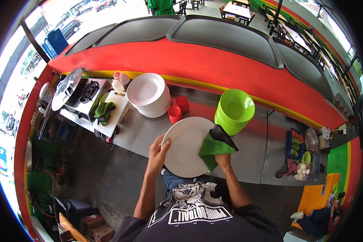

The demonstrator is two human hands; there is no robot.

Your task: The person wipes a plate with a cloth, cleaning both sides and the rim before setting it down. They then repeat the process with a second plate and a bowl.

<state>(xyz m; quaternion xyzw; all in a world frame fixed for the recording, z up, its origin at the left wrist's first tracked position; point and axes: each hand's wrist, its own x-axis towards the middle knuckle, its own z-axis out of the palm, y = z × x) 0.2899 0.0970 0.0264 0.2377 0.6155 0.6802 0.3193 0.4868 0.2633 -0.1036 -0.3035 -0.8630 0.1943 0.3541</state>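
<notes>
A large white plate [183,151] is held up in front of my chest, its flat face toward me. My left hand [159,151] grips its left rim, thumb over the front. In my right hand [223,160] is a green cloth [213,148] with a black corner, pressed against the plate's right side; the cloth covers most of those fingers. Beyond the plate, on the steel counter [141,133], stand a stack of white plates [149,94], two red cups [178,109] and a stack of green bowls [234,111].
Left on the counter are a gas stove [86,94], a pan with a glass lid [67,88], and a white cutting board [113,115] bearing another green cloth. A blue vegetable basket [295,144] and eggs [301,171] sit at right. Black trays [226,38] line the red ledge. Someone sits lower right.
</notes>
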